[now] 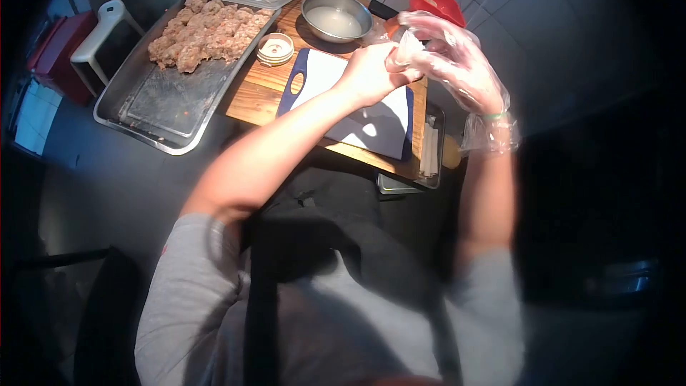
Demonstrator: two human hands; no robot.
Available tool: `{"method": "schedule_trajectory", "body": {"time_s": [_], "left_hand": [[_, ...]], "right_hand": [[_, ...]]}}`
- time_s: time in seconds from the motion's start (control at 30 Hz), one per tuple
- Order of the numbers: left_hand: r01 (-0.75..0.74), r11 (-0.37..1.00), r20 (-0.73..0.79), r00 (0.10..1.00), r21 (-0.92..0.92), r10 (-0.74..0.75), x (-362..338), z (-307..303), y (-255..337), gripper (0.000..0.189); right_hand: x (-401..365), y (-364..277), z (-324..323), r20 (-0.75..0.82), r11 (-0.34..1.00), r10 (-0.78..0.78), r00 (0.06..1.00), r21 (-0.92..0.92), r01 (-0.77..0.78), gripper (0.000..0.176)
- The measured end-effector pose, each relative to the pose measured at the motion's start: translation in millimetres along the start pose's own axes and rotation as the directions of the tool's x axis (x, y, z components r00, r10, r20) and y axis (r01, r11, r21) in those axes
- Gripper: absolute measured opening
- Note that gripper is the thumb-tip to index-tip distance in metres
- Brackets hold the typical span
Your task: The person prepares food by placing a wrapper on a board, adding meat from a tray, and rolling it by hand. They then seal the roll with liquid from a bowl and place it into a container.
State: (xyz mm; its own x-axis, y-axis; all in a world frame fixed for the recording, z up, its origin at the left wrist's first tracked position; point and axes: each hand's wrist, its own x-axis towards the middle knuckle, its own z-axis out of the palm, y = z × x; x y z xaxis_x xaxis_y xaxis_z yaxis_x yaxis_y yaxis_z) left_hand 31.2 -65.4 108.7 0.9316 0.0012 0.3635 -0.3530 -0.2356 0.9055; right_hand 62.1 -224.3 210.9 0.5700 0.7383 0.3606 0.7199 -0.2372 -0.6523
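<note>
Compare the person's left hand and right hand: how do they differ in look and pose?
The left hand is bare; the right hand wears a clear plastic glove. The left hand is closed, pinching the glove; the right hand's fingers are spread open. Both meet above the white cutting board.

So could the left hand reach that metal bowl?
Probably yes: nothing stands between the left hand and the metal bowl just beyond it, though it is pinching the plastic glove on the right hand.

One camera sits on the person's head. It looks down and forward, close above the left hand [368, 71] and right hand [457, 57], over the wooden table [257, 96].
</note>
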Motion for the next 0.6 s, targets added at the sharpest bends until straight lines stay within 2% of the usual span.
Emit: {"method": "schedule_trajectory", "body": {"time_s": [0.03,0.07,0.17,0.2,0.3,0.5,0.6], "left_hand": [[0.039,0.998,0.038,0.998,0.058,-0.041,-2.2,-2.1,5.9,0.042],[-0.007,0.999,0.033,0.999,0.04,0.006,-0.3,0.1,-1.5,0.042],[-0.104,0.988,-0.066,0.993,-0.111,0.097,-4.1,7.2,-7.4,0.04],[-0.081,0.989,-0.055,0.996,-0.123,0.075,-3.6,7.4,-9.2,0.038],[-0.016,0.98,-0.053,0.999,-0.197,0.006,2.0,8.9,-9.6,0.037],[-0.111,0.972,-0.101,0.991,-0.208,0.092,8.5,11.6,-21.4,0.038],[-0.117,0.959,-0.05,0.993,-0.258,0.108,10.6,14.9,-25.6,0.04]], "right_hand": [[8.7,-11.5,-1.2,0.093,0.994,-0.026,0.995,-0.108,0.036,0.038],[14.4,-17.6,-0.3,0.189,0.974,-0.042,0.981,-0.21,0.082,0.035],[22.7,-24.3,6.5,0.201,0.957,0.017,0.979,-0.287,0.042,0.023],[24.0,-27.7,7.4,0.195,0.955,-0.014,0.981,-0.288,0.07,0.018],[24.7,-23.4,5.8,0.179,0.932,-0.038,0.983,-0.349,0.1,0.016],[19.6,-35.7,8.1,0.202,0.903,-0.071,0.977,-0.403,0.149,0.013],[23.0,-33.0,7.0,0.181,0.902,-0.004,0.984,-0.424,0.082,0.017]]}}
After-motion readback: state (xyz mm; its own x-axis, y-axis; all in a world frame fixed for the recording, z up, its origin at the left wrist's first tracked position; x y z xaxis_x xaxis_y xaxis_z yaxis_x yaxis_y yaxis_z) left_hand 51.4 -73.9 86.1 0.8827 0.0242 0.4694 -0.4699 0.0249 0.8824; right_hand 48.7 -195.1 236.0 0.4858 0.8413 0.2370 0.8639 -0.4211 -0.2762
